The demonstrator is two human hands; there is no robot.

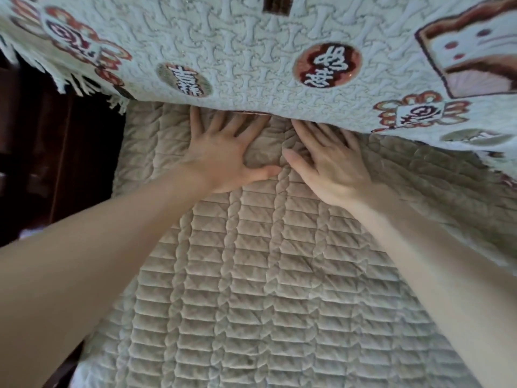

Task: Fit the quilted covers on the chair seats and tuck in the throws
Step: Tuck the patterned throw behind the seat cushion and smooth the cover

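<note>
both hands (277, 161) flat, fingers spread, pressing quilted cover (251, 275) | we're at its back edge, throw (251, 65) hem right over fingertips (195, 114)

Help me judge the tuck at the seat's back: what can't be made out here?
All in the head view.
Fingertips of the left hand and right hand: hidden under the throw.
Back edge of the quilted cover: covered by the throw and both hands, so tucked or not is unclear.
The dark wood at left: in shadow, cut by the frame edge, shape unreadable.
</note>
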